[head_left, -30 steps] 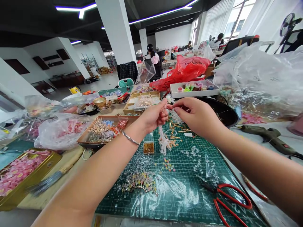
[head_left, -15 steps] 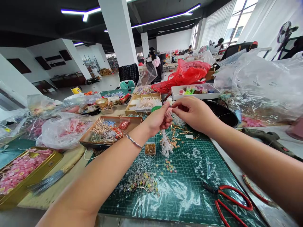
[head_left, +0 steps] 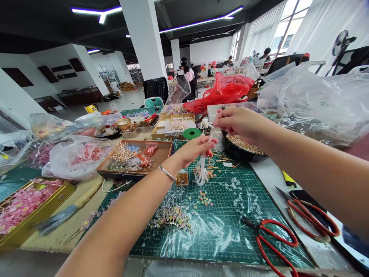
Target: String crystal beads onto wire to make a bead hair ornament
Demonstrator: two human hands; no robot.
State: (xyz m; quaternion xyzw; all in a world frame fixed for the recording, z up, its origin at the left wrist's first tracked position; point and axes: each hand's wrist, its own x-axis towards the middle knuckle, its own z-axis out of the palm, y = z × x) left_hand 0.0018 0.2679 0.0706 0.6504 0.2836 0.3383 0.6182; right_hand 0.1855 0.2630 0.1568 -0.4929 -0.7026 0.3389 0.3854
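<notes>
My left hand (head_left: 196, 151), a bracelet on its wrist, pinches the top of a clear beaded tassel (head_left: 201, 173), which dangles over the green cutting mat (head_left: 213, 246). Up and to the right, my right hand (head_left: 232, 121) is closed in a pinch, apart from the left; what its fingertips hold is too fine to make out. Behind my left hand sits a green spool (head_left: 192, 133). Below it is a small box of gold beads (head_left: 182, 179). A beaded hair comb (head_left: 171, 219) lies nearer me, with pastel pieces (head_left: 205, 198) and loose clear beads (head_left: 249, 204) to its right.
Red-handled pliers (head_left: 273, 238) lie front right, with red-handled scissors (head_left: 311, 215) beyond. A black bowl (head_left: 245, 148) stands under my right forearm. At left are an orange-lined tray (head_left: 161, 148) and a gold tin (head_left: 43, 207). Plastic bags (head_left: 314, 100) crowd the back right.
My right hand has moved up and away from my left, which has dropped slightly with the tassel. The green spool and black bowl show more fully. The view has shifted a little.
</notes>
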